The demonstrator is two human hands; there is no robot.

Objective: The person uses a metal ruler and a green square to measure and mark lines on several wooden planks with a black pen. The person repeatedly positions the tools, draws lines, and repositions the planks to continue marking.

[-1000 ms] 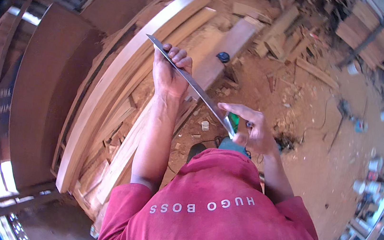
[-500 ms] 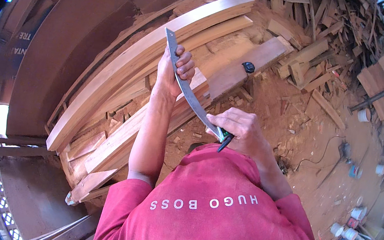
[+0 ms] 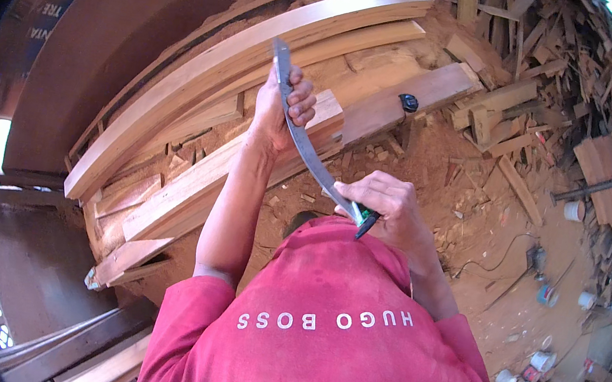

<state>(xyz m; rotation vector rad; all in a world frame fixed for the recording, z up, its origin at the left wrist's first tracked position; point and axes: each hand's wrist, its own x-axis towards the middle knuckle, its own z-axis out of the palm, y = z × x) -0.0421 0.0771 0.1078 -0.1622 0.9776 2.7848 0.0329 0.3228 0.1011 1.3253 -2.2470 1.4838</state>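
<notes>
A long, flat grey metal strip, like a steel rule, slants across in front of my chest. My left hand is closed around its far part, thumb on one side and fingers curled over the other. At the near end, my right hand pinches the strip beside a green-and-black piece. Whether that piece is fixed to the strip cannot be made out. Beyond my hands lie pale wooden beams and a long curved timber. A small black rounded object, like a tape measure, rests on a flat plank.
Scrap wood is heaped at the far right. Offcuts and sawdust cover the brown ground, where a cable trails. Plastic tubs stand at the lower right. Large brown panels lean at the left.
The view has shifted, so the timbers appear slightly higher and the scrap heap further right. Both hands keep their hold on the steel rule, which has turned slightly.
</notes>
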